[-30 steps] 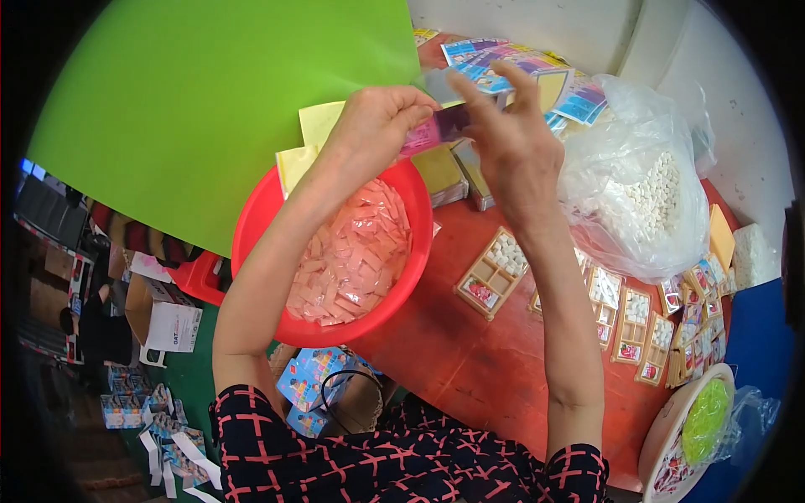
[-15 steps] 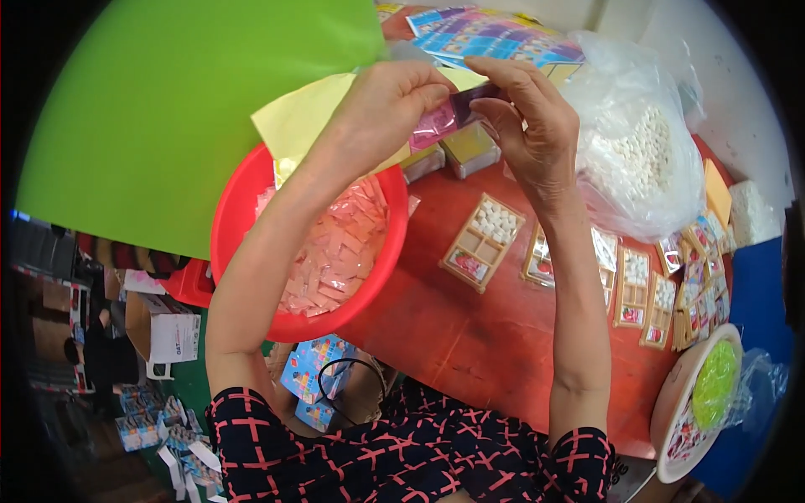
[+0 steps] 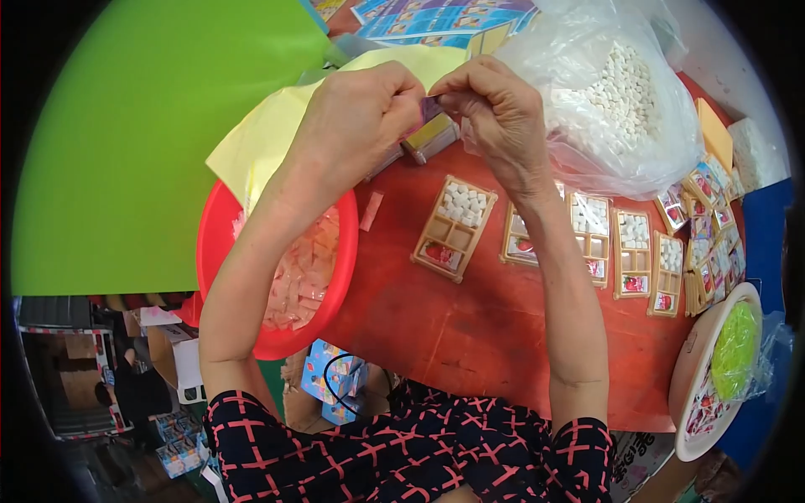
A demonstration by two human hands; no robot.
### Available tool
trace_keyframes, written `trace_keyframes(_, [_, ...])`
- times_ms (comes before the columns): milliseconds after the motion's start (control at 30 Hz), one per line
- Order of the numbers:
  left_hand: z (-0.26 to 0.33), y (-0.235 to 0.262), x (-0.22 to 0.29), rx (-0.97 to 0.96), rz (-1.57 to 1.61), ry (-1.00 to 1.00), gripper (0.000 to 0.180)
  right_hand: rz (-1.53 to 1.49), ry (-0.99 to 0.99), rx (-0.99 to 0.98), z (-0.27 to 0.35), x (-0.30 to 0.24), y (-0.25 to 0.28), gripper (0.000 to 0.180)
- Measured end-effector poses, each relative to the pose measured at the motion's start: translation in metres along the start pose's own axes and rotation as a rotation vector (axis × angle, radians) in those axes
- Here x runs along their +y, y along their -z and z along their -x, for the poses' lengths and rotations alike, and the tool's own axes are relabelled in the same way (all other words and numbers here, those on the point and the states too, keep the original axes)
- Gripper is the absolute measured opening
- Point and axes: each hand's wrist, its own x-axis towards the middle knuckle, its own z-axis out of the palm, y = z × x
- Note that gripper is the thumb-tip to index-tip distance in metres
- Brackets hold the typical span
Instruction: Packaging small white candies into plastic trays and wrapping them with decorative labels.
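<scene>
My left hand [image 3: 365, 109] and my right hand [image 3: 499, 117] meet above the far part of the red table, fingertips pinched. Between them is a small pink and purple plastic film packet [image 3: 429, 107], mostly hidden by my fingers. Just beneath are small boxes with yellow tops [image 3: 433, 138]. Nearer to me lies a tan compartment tray [image 3: 459, 239] with white cube-shaped pieces and a strawberry-printed packet in it. Under my left forearm stands a red basin [image 3: 345, 277] full of small pink packets, and one loose pink packet [image 3: 371, 210] lies beside it.
Yellow paper [image 3: 251, 151] overlaps the basin's far rim. A clear bag [image 3: 579, 163] of white pieces sits far right. More filled trays [image 3: 632, 251] line the right side, beside stacked packets [image 3: 713, 251] and a pale bowl [image 3: 683, 402] holding a green bag. Printed sheets [image 3: 444, 21] lie at the back.
My hands have come closer together, and far less of the pink and purple packet shows between them. The whole view has shifted, and the loose pink packet beside the basin is now plainly visible.
</scene>
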Motion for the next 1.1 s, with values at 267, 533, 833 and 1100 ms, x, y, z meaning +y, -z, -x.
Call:
trace_keyframes(267, [-0.026,-0.014,-0.019,-0.157,0.330,0.315,0.023,0.599,0.300,0.115,0.023,0.002,0.003,0.042])
trace_keyframes(533, [-0.028,-0.022,-0.013,-0.201,0.464,0.383,0.019,0.081,0.177,0.191,0.029,0.024,0.015,0.028])
trace_keyframes(833, [-0.029,-0.019,0.001,-0.305,0.453,0.423,0.004,-0.303,-0.193,0.200,0.018,0.022,0.007,0.022])
trace_keyframes(1100, [-0.021,-0.017,-0.002,-0.224,0.458,0.368,0.011,-0.238,-0.185,0.224,0.019,0.016,0.005,0.021])
